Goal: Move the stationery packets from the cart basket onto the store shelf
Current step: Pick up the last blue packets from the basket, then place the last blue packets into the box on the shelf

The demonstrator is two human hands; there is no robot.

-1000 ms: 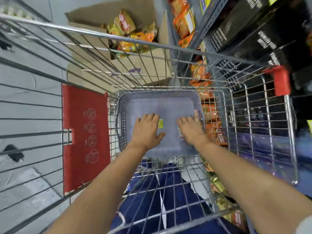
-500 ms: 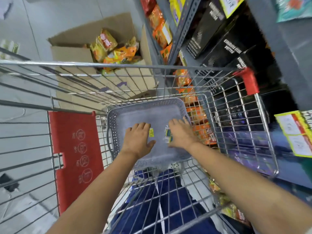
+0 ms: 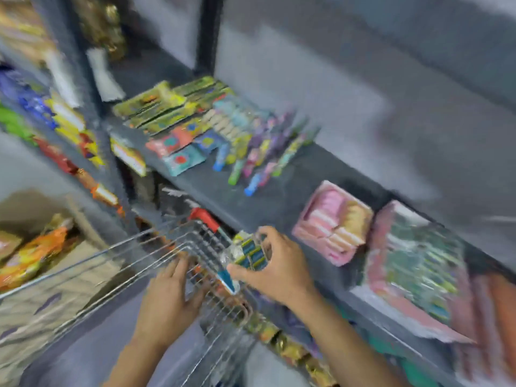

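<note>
Mid-transfer, by the look: right hand [image 3: 275,270] gripping a small packet [image 3: 249,254] just above the cart [image 3: 156,252] rim, not yet on the shelf [image 3: 279,191] w/ other stationery; left hand [image 3: 170,300] flat, fingers spread, holding nothing; basket contents not visible.

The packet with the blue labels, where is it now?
In the head view, the packet is gripped in the right hand, above the cart's right rim, just short of the shelf.

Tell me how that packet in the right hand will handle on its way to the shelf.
The packet probably weighs little: the right hand lifts it by fingertips alone. Its shiny clear wrap looks crinkly, so likely slippery and somewhat floppy. The picture is blurred; stiffness inside is uncertain.
</note>
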